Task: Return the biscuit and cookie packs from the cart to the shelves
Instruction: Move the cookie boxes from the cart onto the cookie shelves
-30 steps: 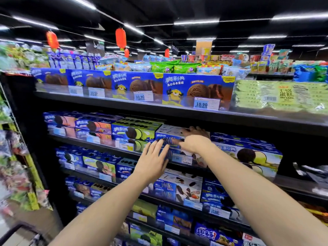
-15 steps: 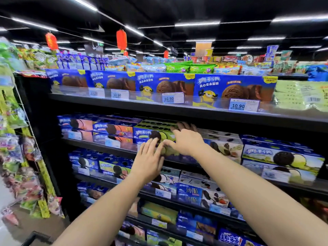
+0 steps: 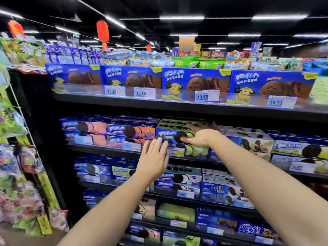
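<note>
Head view: the green cookie pack (image 3: 170, 134) is seen on the second shelf (image 3: 99, 149), set on top of a like pack and between the orange-fronted packs (image 3: 129, 130) and the white packs (image 3: 248, 139), so it is judged to be lodged in its matching stack. It is clasped by the right grip (image 3: 202, 139), with the thumb laid on the front face and the fingers hooked over the top, a hold by which the pack can be pushed back and squared. The left grip (image 3: 154, 160) is held released, fingers straight, just before the pack's lower left corner and beside the price tag (image 3: 175, 152); whether contact is made cannot be told. It is probably kept there so that the front can be evened with its neighbours.
</note>
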Demonstrator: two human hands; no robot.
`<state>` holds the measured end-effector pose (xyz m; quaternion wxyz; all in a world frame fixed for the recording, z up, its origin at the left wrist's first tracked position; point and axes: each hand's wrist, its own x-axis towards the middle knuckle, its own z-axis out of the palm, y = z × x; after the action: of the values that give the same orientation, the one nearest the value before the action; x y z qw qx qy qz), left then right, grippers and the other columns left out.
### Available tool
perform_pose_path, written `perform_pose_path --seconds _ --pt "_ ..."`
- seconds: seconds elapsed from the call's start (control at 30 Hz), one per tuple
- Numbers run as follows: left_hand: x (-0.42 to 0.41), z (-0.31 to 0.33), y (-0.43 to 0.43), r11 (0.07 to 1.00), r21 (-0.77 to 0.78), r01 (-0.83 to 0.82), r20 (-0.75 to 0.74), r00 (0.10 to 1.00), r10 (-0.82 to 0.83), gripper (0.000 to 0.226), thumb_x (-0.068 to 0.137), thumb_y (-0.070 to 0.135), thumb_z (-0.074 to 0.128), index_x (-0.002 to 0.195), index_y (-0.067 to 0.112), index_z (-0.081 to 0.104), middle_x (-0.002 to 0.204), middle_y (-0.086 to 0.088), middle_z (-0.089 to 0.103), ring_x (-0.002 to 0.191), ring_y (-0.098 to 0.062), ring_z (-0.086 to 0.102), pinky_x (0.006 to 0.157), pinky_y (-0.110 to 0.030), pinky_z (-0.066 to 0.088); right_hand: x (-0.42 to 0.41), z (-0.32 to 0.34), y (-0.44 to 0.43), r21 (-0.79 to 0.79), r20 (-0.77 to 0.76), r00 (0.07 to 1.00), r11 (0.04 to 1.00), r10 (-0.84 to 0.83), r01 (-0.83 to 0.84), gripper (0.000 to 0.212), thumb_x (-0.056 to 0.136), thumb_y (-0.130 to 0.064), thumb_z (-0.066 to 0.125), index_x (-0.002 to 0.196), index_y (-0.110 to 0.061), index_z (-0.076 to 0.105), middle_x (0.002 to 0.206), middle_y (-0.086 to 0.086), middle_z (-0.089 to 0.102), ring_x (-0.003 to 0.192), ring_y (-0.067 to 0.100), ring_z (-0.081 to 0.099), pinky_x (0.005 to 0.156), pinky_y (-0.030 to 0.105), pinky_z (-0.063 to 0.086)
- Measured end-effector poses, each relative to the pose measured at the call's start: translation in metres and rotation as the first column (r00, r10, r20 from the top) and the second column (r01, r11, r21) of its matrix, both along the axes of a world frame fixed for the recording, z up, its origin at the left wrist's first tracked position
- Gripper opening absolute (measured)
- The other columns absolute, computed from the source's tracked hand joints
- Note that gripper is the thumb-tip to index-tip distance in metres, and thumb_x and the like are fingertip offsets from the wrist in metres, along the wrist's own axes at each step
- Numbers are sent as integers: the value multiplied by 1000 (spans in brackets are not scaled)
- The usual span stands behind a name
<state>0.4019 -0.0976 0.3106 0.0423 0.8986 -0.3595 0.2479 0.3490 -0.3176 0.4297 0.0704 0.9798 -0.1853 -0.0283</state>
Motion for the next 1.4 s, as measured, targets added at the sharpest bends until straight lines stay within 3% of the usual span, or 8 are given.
perform_pose_path --seconds 0.13,0.3,0.6,0.7,0.8,1.0,1.17,1.4 --pt "2 3 8 1000 -3 25 24 999 -24 61 104 46 27 157 17 18 162 -13 22 149 -30 21 124 -49 12 -1 -6 9 9 88 996 1000 14 -15 90 82 -90 17 158 -45 5 169 3 7 156 24 2 118 60 -13" --pt "13 7 33 999 -36 3 27 1000 -2 62 104 45 31 158 17 19 163 -12 22 151 -30 20 124 -49 14 23 -18 59 -102 256 942 975 218 -198 85 87 -84 16 159 -39 14 169 2 10 156 20 1 120 55 -16" --pt "57 11 99 986 -117 -122 -36 992 119 62 104 44 31 158 15 21 165 -16 19 152 -34 17 124 -50 16 83 -11 135 -18 186 956 973 228 -228 79 93 -78 23 160 -37 10 168 7 10 156 23 1 119 59 -14" --pt "71 10 113 983 -81 -163 -81 984 157 64 105 45 27 160 15 12 167 -14 10 154 -30 8 125 -50 10 94 -3 142 60 61 985 985 161 -164 80 93 -78 21 160 -34 11 166 8 23 155 25 12 121 60 -1" --pt "80 11 119 986 -19 -166 -103 981 164 65 106 43 27 160 13 9 167 -13 4 154 -29 6 124 -51 12 95 -1 146 64 -6 991 989 134 -133 79 97 -73 23 153 -20 37 157 14 40 145 32 36 118 58 22" --pt "86 7 122 987 -13 -157 -136 979 154 65 105 42 27 160 11 9 168 -8 -13 156 -25 -1 124 -51 13 98 -4 148 55 60 988 988 143 -147 70 100 -67 29 144 -16 48 144 13 55 134 32 49 115 58 31" --pt "79 6 128 984 -6 -179 -139 974 177 68 105 43 29 160 14 3 167 -7 -9 154 -23 7 124 -49 13 102 -12 142 -22 45 984 985 175 -174 70 101 -64 24 160 -33 1 164 6 27 153 24 19 119 63 -7" --pt "35 26 160 961 68 -269 -105 956 275 64 105 44 30 161 24 6 169 -2 -4 155 -21 1 125 -49 9 75 -27 168 -97 284 897 941 338 -324 67 101 -60 30 159 -30 17 168 7 13 156 24 3 119 62 -9"
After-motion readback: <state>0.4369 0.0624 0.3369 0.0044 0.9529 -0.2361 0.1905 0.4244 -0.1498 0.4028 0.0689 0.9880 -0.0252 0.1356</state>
